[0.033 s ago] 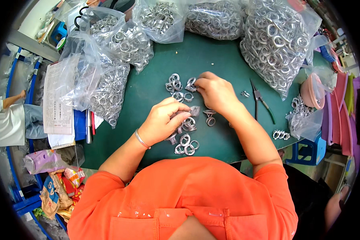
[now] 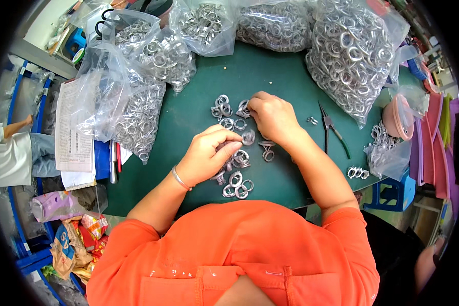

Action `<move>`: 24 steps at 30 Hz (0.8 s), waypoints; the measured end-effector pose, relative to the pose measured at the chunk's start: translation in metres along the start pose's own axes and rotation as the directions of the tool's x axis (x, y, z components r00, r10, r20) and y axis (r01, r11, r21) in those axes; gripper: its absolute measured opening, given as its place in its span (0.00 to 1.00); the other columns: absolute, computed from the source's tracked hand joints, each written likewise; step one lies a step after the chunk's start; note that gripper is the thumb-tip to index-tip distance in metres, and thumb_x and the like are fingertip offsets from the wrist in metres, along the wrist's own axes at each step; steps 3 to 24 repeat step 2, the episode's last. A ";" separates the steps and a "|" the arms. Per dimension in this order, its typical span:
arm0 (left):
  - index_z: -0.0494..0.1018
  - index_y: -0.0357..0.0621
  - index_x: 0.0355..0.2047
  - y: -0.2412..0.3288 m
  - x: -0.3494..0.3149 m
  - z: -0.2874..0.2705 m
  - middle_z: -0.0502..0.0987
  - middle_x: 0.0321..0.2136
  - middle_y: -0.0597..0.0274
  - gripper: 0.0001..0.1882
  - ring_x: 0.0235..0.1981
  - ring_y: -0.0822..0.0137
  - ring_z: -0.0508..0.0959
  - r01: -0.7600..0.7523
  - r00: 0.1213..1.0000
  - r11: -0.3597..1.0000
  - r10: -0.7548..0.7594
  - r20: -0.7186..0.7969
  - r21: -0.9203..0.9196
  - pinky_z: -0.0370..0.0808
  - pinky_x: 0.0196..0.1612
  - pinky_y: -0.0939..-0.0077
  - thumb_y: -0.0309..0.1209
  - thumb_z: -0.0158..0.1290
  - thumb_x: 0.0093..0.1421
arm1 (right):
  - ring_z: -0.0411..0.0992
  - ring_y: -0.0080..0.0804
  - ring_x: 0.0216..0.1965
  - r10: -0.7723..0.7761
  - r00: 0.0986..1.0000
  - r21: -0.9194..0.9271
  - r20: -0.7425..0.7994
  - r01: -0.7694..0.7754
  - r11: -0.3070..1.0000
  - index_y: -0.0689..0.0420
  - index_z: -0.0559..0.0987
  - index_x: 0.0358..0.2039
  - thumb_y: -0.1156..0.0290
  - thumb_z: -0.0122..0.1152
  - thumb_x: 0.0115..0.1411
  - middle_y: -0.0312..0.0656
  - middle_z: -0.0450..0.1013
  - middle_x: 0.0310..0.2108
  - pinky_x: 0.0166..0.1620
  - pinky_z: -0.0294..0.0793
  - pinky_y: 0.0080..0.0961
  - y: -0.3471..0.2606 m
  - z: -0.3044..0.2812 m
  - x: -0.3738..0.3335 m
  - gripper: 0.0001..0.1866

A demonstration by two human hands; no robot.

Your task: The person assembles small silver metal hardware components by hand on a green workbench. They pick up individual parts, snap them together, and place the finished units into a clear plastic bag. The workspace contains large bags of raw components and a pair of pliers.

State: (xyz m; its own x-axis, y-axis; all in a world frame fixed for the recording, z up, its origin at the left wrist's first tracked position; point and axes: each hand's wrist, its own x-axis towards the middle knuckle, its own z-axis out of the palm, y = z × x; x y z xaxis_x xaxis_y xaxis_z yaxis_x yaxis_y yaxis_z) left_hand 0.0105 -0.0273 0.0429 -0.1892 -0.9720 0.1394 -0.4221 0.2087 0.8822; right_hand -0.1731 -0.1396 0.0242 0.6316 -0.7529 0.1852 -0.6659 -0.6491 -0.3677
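Observation:
My left hand (image 2: 211, 153) is closed, pinching a silvery metal ring (image 2: 248, 137) between thumb and forefinger above the green tabletop. Farther right, my right hand (image 2: 274, 120) has its fingertips together on a small bunch of metal rings (image 2: 244, 108); how many it grips is hidden. Beside these lie more loose rings (image 2: 221, 105), and a pair of rings (image 2: 233, 124) sits between the two hands. Below my left fingers is another cluster (image 2: 241, 159), with several rings (image 2: 237, 188) nearer my body. Under my right wrist rests a small ring piece (image 2: 267, 151).
Clear bags of metal rings stand along the back, the largest bag (image 2: 349, 53) at right and another (image 2: 140, 104) at left. Pliers (image 2: 331, 127) lie right of my forearm, near small metal bits (image 2: 312, 121). A pink cup (image 2: 398, 117) and blue stool (image 2: 392, 194) are farther right.
The ring in my left fingers has turned and looks smeared by motion. My right hand has shifted very slightly toward the left, staying at the same rings.

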 end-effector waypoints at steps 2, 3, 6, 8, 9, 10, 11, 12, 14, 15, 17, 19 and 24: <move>0.79 0.41 0.39 -0.003 -0.003 -0.001 0.75 0.31 0.65 0.08 0.30 0.70 0.73 0.052 0.998 0.996 -0.054 -0.032 -0.071 0.71 0.36 0.78 0.28 0.56 0.60 | 0.76 0.46 0.39 -0.005 0.995 -0.027 0.097 0.008 1.000 0.57 0.81 0.35 0.76 0.57 0.50 0.46 0.75 0.37 0.40 0.76 0.40 -0.001 -0.002 0.010 0.11; 0.79 0.41 0.39 -0.003 -0.003 -0.001 0.75 0.31 0.65 0.08 0.30 0.70 0.73 0.052 0.998 0.996 -0.054 -0.032 -0.071 0.71 0.36 0.78 0.28 0.56 0.60 | 0.76 0.46 0.39 -0.005 0.995 -0.027 0.097 0.008 1.000 0.57 0.81 0.35 0.76 0.57 0.50 0.46 0.75 0.37 0.40 0.76 0.40 -0.001 -0.002 0.010 0.11; 0.79 0.41 0.39 -0.003 -0.003 -0.001 0.75 0.31 0.65 0.08 0.30 0.70 0.73 0.052 0.998 0.996 -0.054 -0.032 -0.071 0.71 0.36 0.78 0.28 0.56 0.60 | 0.76 0.46 0.39 -0.005 0.995 -0.027 0.097 0.008 1.000 0.57 0.81 0.35 0.76 0.57 0.50 0.46 0.75 0.37 0.40 0.76 0.40 -0.001 -0.002 0.010 0.11; 0.79 0.41 0.39 -0.003 -0.003 -0.001 0.75 0.31 0.65 0.08 0.30 0.70 0.73 0.052 0.998 0.996 -0.054 -0.032 -0.071 0.71 0.36 0.78 0.28 0.56 0.60 | 0.76 0.46 0.39 -0.005 0.995 -0.027 0.097 0.008 1.000 0.57 0.81 0.35 0.76 0.57 0.50 0.46 0.75 0.37 0.40 0.76 0.40 -0.001 -0.002 0.010 0.11; 0.79 0.41 0.39 -0.003 -0.003 -0.001 0.75 0.31 0.65 0.08 0.30 0.70 0.73 0.052 0.998 0.996 -0.054 -0.032 -0.071 0.71 0.36 0.78 0.28 0.56 0.60 | 0.76 0.46 0.39 -0.005 0.995 -0.027 0.097 0.008 1.000 0.57 0.81 0.35 0.76 0.57 0.50 0.46 0.75 0.37 0.40 0.76 0.40 -0.001 -0.002 0.010 0.11; 0.79 0.41 0.39 -0.003 -0.003 -0.001 0.75 0.31 0.65 0.08 0.30 0.70 0.73 0.052 0.998 0.996 -0.054 -0.032 -0.071 0.71 0.36 0.78 0.28 0.56 0.60 | 0.76 0.46 0.39 -0.005 0.995 -0.027 0.097 0.008 1.000 0.57 0.81 0.35 0.76 0.57 0.50 0.46 0.75 0.37 0.40 0.76 0.40 -0.001 -0.002 0.010 0.11; 0.79 0.41 0.39 -0.003 -0.003 -0.001 0.75 0.31 0.65 0.08 0.30 0.70 0.73 0.052 0.998 0.996 -0.054 -0.032 -0.071 0.71 0.36 0.78 0.28 0.56 0.60 | 0.76 0.46 0.39 -0.005 0.995 -0.027 0.097 0.008 1.000 0.57 0.81 0.35 0.76 0.57 0.50 0.46 0.75 0.37 0.40 0.76 0.40 -0.001 -0.002 0.010 0.11; 0.79 0.41 0.39 -0.003 -0.003 -0.001 0.75 0.31 0.65 0.08 0.30 0.70 0.73 0.052 0.998 0.996 -0.054 -0.032 -0.071 0.71 0.36 0.78 0.28 0.56 0.60 | 0.76 0.46 0.39 -0.005 0.995 -0.027 0.097 0.008 1.000 0.57 0.81 0.35 0.76 0.57 0.50 0.46 0.75 0.37 0.40 0.76 0.40 -0.001 -0.002 0.010 0.11; 0.79 0.41 0.39 -0.003 -0.003 -0.001 0.75 0.31 0.65 0.08 0.30 0.70 0.73 0.052 0.998 0.996 -0.054 -0.032 -0.071 0.71 0.36 0.78 0.28 0.56 0.60 | 0.76 0.46 0.39 -0.005 0.995 -0.027 0.097 0.008 1.000 0.57 0.81 0.35 0.76 0.57 0.50 0.46 0.75 0.37 0.40 0.76 0.40 -0.001 -0.002 0.010 0.11; 0.79 0.41 0.39 -0.003 -0.003 -0.001 0.75 0.31 0.65 0.08 0.30 0.70 0.73 0.052 0.998 0.996 -0.054 -0.032 -0.071 0.71 0.36 0.78 0.28 0.56 0.60 | 0.76 0.46 0.39 -0.005 0.995 -0.027 0.097 0.008 1.000 0.57 0.81 0.35 0.76 0.57 0.50 0.46 0.75 0.37 0.40 0.76 0.40 -0.001 -0.002 0.010 0.11; 0.79 0.41 0.39 -0.003 -0.003 -0.001 0.75 0.31 0.65 0.08 0.30 0.70 0.73 0.052 0.998 0.996 -0.054 -0.032 -0.071 0.71 0.36 0.78 0.28 0.56 0.60 | 0.76 0.46 0.39 -0.005 0.995 -0.027 0.097 0.008 1.000 0.57 0.81 0.35 0.76 0.57 0.50 0.46 0.75 0.37 0.40 0.76 0.40 -0.001 -0.002 0.010 0.11; 0.79 0.41 0.39 -0.003 -0.003 -0.001 0.75 0.31 0.65 0.08 0.30 0.70 0.73 0.052 0.998 0.996 -0.054 -0.032 -0.071 0.71 0.36 0.78 0.28 0.56 0.60 | 0.76 0.46 0.39 -0.005 0.995 -0.027 0.097 0.008 1.000 0.57 0.81 0.35 0.76 0.57 0.50 0.46 0.75 0.37 0.40 0.76 0.40 -0.001 -0.002 0.010 0.11; 0.79 0.41 0.39 -0.003 -0.003 -0.001 0.75 0.31 0.65 0.08 0.30 0.70 0.73 0.052 0.998 0.996 -0.054 -0.032 -0.071 0.71 0.36 0.78 0.28 0.56 0.60 | 0.76 0.46 0.39 -0.005 0.995 -0.027 0.097 0.008 1.000 0.57 0.81 0.35 0.76 0.57 0.50 0.46 0.75 0.37 0.40 0.76 0.40 -0.001 -0.002 0.010 0.11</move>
